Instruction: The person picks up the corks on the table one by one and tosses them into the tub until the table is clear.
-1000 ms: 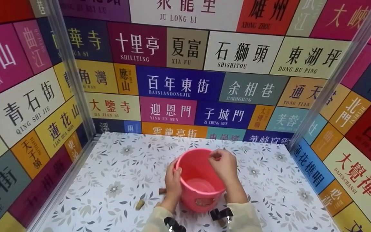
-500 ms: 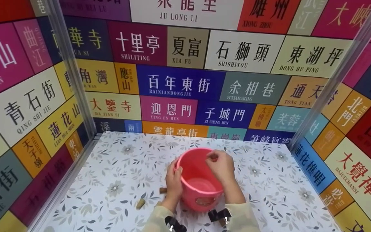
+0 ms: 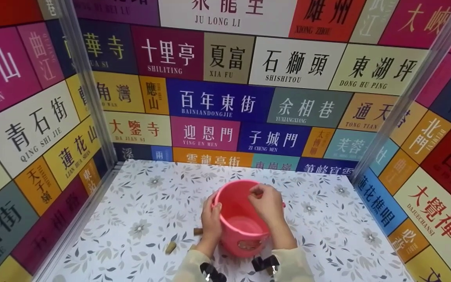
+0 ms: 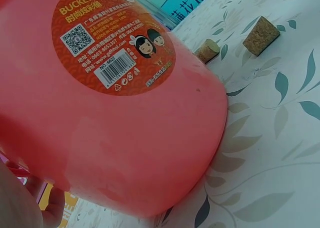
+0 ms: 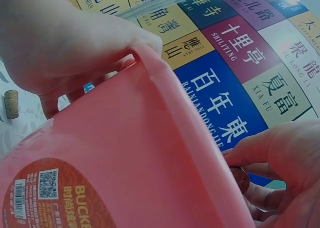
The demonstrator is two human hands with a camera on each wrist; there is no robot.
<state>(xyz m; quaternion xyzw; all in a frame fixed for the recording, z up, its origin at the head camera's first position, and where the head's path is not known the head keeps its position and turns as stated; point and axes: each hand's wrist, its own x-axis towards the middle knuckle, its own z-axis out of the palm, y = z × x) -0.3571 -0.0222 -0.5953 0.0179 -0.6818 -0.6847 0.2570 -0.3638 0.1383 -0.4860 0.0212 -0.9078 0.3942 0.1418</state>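
Observation:
A pink plastic bucket [image 3: 231,239] with a red printed label stands on the tabletop. My left hand [image 3: 211,220] grips its left side, thumb hooked over the rim, as the right wrist view also shows. My right hand [image 3: 268,204] is over the right part of the bucket's opening. Between its thumb and fingers it pinches a brown cork stopper [image 5: 240,179], visible in the right wrist view beyond the rim. The head view shows the bucket's inner bottom bare where my right hand does not cover it.
Loose cork stoppers lie about the bucket: one on the left [image 3: 170,247], another beside the left hand [image 3: 197,231]. The left wrist view shows two more corks, one upper right [image 4: 261,36], one partly behind the bucket [image 4: 208,51]. Printed panels [image 3: 217,103] wall in the flowered tabletop [image 3: 131,203].
My right hand has shifted slightly left over the bucket's opening, still pinching the cork stopper. The left hand and the bucket have stayed nearly in place.

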